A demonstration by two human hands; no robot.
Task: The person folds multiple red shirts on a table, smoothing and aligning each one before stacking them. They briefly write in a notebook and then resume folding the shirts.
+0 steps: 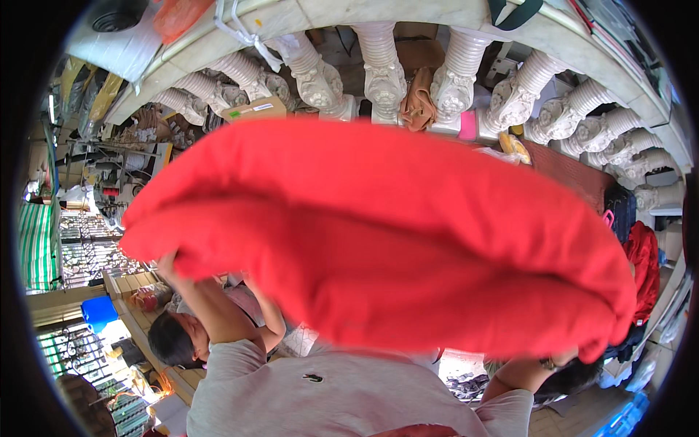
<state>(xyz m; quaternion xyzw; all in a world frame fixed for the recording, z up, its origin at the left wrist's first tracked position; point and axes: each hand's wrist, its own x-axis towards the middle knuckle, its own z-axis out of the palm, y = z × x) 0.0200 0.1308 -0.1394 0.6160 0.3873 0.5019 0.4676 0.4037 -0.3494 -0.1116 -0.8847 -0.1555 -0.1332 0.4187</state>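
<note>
A large piece of red cloth (378,240) is spread wide in the air across the middle of the view, blurred and sagging in soft folds. My left hand (168,265) grips its left end, most of the fingers covered by the fabric. At the lower right end my right hand (565,356) holds the same cloth, almost wholly hidden behind it; a band circles that wrist. Both arms are raised and set far apart. What kind of item the cloth is, the folds do not show.
White carved balusters (384,73) stand under a pale stone rail (320,16) ahead. Another person (178,339) is at the left, a dark head (571,380) at the lower right. Dark red garments (644,269) are piled at the right; a blue container (99,313) stands at the left.
</note>
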